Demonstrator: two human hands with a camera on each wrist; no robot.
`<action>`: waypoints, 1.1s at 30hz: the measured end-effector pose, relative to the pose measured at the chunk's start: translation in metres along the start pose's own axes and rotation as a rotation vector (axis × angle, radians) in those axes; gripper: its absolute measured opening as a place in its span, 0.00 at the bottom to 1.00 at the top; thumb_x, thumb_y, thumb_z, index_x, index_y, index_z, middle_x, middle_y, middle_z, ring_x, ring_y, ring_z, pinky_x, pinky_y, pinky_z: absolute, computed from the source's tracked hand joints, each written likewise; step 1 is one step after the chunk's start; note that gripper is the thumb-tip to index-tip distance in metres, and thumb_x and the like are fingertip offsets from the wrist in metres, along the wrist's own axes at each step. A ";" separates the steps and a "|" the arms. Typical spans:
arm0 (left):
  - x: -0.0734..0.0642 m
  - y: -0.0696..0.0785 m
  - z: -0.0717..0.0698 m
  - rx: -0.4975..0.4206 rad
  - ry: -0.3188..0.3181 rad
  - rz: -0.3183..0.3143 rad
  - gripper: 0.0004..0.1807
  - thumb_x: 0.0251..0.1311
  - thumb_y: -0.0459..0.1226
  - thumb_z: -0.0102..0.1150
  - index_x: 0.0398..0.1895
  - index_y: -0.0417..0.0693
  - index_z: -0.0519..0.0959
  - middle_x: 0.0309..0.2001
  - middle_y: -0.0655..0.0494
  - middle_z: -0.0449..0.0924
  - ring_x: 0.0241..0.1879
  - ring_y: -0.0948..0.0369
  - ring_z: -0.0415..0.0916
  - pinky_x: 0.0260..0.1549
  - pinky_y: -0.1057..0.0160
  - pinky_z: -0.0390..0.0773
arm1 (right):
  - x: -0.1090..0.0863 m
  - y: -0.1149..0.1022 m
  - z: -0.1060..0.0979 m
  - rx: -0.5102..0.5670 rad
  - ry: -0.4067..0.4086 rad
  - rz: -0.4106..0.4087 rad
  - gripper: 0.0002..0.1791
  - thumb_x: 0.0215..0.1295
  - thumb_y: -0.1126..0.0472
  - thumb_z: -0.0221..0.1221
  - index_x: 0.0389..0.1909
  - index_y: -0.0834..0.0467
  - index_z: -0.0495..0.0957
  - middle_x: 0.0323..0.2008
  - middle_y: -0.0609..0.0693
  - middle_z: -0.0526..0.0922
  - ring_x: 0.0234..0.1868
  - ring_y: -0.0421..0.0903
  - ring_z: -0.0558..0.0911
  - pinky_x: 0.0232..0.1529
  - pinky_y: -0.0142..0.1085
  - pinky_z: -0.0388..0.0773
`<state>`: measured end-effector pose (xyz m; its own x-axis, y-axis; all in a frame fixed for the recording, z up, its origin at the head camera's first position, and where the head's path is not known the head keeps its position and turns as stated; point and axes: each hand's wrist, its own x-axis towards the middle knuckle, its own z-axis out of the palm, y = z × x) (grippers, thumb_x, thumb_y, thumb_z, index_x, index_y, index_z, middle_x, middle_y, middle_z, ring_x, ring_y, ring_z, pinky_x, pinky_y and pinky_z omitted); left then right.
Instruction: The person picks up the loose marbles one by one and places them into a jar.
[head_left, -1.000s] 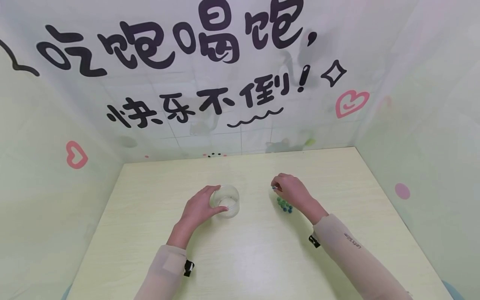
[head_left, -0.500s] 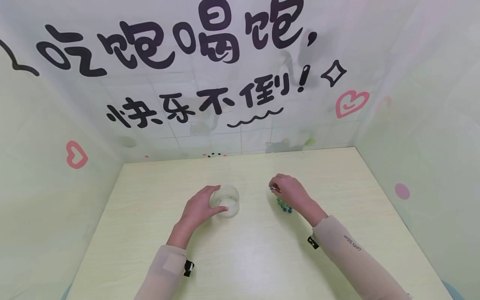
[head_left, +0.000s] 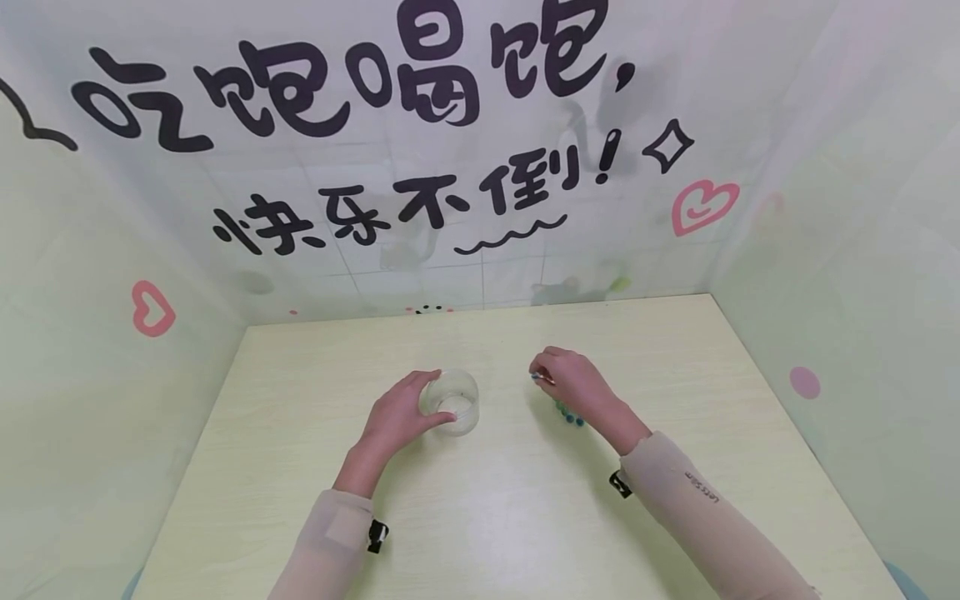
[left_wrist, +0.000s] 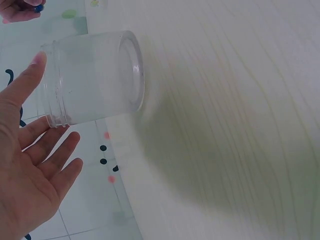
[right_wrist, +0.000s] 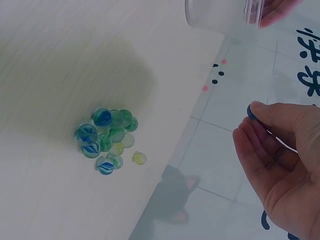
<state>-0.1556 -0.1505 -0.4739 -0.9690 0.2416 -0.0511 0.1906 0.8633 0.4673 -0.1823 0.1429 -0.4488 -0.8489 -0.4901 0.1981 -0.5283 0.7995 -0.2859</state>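
Note:
A clear, wide-mouthed jar (head_left: 468,392) stands upright on the table, its mouth ringed with screw threads in the left wrist view. My left hand (head_left: 397,417) holds this jar (left_wrist: 92,77) near the rim, thumb on one side and fingertips on the other. Between thumb and forefinger, my right hand (head_left: 585,385) pinches a blue marble (right_wrist: 251,112), raised above the table to the right of the jar. Below the right hand lies a cluster of glass marbles (right_wrist: 116,134) in blue, green and yellow, partly hidden by that hand in the head view. No marbles show inside the jar.
The pale wood-grain table (head_left: 480,517) ends at a back wall sheet (head_left: 390,283) with black lettering. Sheets also hang along the left side (head_left: 90,400) and the right side (head_left: 847,317). One yellow marble (right_wrist: 139,158) lies slightly apart from the cluster.
My right hand has shifted a little to the left, toward the jar, with the blue marble still pinched. The left hand and the jar have stayed in place.

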 end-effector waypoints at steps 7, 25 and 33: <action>0.000 0.002 -0.001 -0.002 0.012 0.007 0.44 0.52 0.56 0.72 0.71 0.48 0.69 0.67 0.46 0.73 0.66 0.46 0.72 0.58 0.45 0.78 | 0.005 -0.012 -0.004 0.005 -0.011 -0.008 0.04 0.63 0.64 0.66 0.38 0.58 0.85 0.35 0.49 0.84 0.33 0.42 0.83 0.36 0.33 0.83; -0.001 0.000 0.000 -0.023 0.006 -0.007 0.44 0.52 0.55 0.72 0.71 0.48 0.69 0.68 0.47 0.73 0.66 0.46 0.71 0.59 0.44 0.78 | 0.013 -0.031 -0.001 0.012 0.006 -0.062 0.03 0.64 0.64 0.66 0.37 0.58 0.85 0.34 0.48 0.84 0.33 0.41 0.83 0.35 0.31 0.82; -0.001 -0.001 0.001 -0.036 0.014 -0.011 0.44 0.51 0.55 0.73 0.70 0.49 0.70 0.67 0.47 0.74 0.65 0.46 0.73 0.58 0.43 0.78 | 0.019 -0.041 -0.001 0.014 0.006 -0.090 0.03 0.64 0.63 0.66 0.37 0.57 0.85 0.34 0.48 0.84 0.33 0.41 0.83 0.35 0.30 0.82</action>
<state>-0.1547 -0.1508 -0.4749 -0.9732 0.2257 -0.0442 0.1744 0.8495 0.4979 -0.1761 0.1010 -0.4327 -0.7977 -0.5579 0.2290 -0.6028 0.7472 -0.2799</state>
